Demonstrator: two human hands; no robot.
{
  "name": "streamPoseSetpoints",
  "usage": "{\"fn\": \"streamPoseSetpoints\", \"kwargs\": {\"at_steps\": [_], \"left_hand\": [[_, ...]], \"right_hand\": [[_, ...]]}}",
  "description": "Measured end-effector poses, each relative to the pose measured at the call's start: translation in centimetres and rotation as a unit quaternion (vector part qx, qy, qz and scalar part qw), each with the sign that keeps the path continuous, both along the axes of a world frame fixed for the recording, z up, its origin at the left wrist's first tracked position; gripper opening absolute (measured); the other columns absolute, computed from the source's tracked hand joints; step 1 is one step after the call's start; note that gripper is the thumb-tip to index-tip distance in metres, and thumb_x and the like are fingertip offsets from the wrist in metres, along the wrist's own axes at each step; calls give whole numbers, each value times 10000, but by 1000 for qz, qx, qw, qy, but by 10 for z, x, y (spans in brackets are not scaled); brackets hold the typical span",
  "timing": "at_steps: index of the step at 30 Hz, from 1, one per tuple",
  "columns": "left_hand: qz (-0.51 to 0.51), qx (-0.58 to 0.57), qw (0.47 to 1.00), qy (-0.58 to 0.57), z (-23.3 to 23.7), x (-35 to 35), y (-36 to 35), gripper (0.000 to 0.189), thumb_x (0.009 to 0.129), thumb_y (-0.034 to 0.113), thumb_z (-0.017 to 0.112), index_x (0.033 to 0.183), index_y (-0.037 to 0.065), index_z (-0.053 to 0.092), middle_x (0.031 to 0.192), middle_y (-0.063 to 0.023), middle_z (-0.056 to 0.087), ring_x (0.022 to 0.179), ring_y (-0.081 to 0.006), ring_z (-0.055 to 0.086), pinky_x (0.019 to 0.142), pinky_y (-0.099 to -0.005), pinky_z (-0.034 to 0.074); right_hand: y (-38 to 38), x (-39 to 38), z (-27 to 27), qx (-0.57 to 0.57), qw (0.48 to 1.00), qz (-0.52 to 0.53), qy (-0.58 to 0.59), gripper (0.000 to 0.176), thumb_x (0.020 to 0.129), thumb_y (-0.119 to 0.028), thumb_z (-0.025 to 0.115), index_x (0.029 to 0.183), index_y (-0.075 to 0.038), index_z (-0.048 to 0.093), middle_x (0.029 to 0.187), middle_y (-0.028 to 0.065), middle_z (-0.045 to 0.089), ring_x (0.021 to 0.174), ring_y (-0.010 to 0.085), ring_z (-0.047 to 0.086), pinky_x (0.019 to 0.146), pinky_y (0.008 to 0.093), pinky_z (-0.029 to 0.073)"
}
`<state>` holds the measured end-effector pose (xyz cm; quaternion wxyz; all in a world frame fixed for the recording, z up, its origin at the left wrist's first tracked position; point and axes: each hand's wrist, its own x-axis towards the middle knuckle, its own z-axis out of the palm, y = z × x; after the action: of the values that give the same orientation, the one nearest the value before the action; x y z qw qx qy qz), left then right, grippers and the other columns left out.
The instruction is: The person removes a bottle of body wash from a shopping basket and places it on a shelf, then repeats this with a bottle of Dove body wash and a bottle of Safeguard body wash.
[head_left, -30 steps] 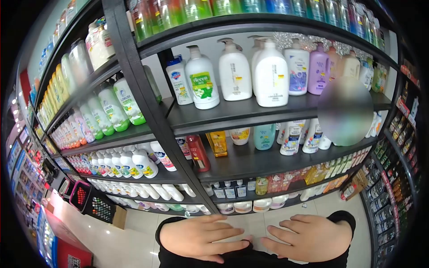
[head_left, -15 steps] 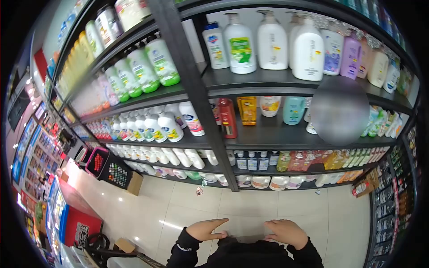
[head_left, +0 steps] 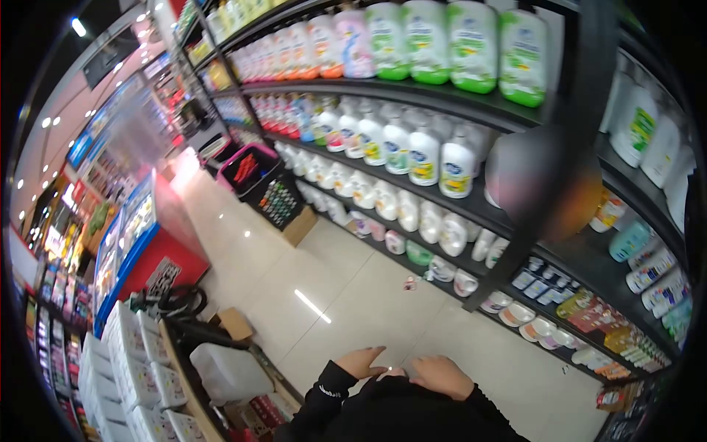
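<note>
Low in the head view, in front of the dark-clothed body, are both hands. My left hand (head_left: 362, 362) has its thumb and fingers apart and holds nothing. My right hand (head_left: 442, 376) is just beside it, fingers loosely spread, also empty. Beyond the hands a black shelf unit (head_left: 294, 85) carries rows of bottles, with green-and-white bottles (head_left: 472, 48) on an upper shelf and white pump bottles (head_left: 457, 166) below them. Neither hand touches a bottle. A round blur hides part of the shelf at the right.
Black baskets (head_left: 272, 193) and a cardboard box (head_left: 300, 225) stand by the shelf's far end. A red and blue freezer (head_left: 173, 247) is at the left. Nearer are stacked white packages (head_left: 132, 353) and a translucent plastic container (head_left: 230, 374). Tiled floor (head_left: 346, 254) runs between.
The view has turned left, so the shelves have shifted right and tilted. The stacked packages and plastic container now show at lower left. My hands are slightly closer together.
</note>
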<state>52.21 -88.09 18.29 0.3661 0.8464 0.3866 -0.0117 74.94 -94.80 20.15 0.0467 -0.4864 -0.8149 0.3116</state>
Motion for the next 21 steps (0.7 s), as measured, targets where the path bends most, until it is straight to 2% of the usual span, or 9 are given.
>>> {"fn": "streamPoseSetpoints", "kwargs": {"at_steps": [2,6,8,12,14,17,21], "left_hand": [[35,6,999,3,1,-27,10,588,791,405,546,1218,31,393,1042,-228,533,928,-367,535,787,-395,433],[120,-17,992,34,10,-68,18,603,800,417,548,1227,23,384,1109,-223,508,981,-360,516,816,-380,427],[161,-21,986,40,9,-83,16,601,802,418,545,1228,26,384,1113,-220,508,986,-360,514,819,-380,426],[227,-18,973,37,-4,-101,12,596,809,428,531,1231,35,384,1119,-212,511,996,-358,510,827,-380,423],[257,-41,965,36,-11,-106,12,591,802,439,531,1229,57,390,1091,-198,525,977,-343,521,814,-378,429],[279,-72,957,36,-26,-111,30,584,795,456,529,1226,83,398,1063,-184,540,959,-329,532,800,-376,435],[279,-102,954,41,-31,-112,88,575,801,445,526,1220,72,399,1059,-190,539,959,-336,531,799,-382,435]], "right_hand": [[25,-26,-1,43,998,11,54,264,755,-261,592,862,-32,516,821,122,576,791,320,562,668,404,451],[65,-56,-16,23,993,109,47,269,753,-258,598,875,-34,514,844,120,572,812,307,565,665,403,456],[85,-67,-17,-27,985,169,-31,373,774,-280,577,1037,-28,497,912,128,579,853,293,563,726,377,448],[126,-89,-24,-19,965,256,-59,345,773,-266,583,1003,-24,498,883,139,576,838,305,564,716,380,449],[150,-99,-28,11,962,273,-20,299,743,-284,614,864,-27,521,818,124,577,744,292,592,640,380,474],[191,-113,-32,-17,954,300,-24,293,764,-250,591,914,-19,491,834,142,564,801,317,568,675,396,450],[249,-116,-32,-22,952,305,-11,298,756,-245,597,919,-20,491,836,143,564,793,319,568,667,398,452]]}}
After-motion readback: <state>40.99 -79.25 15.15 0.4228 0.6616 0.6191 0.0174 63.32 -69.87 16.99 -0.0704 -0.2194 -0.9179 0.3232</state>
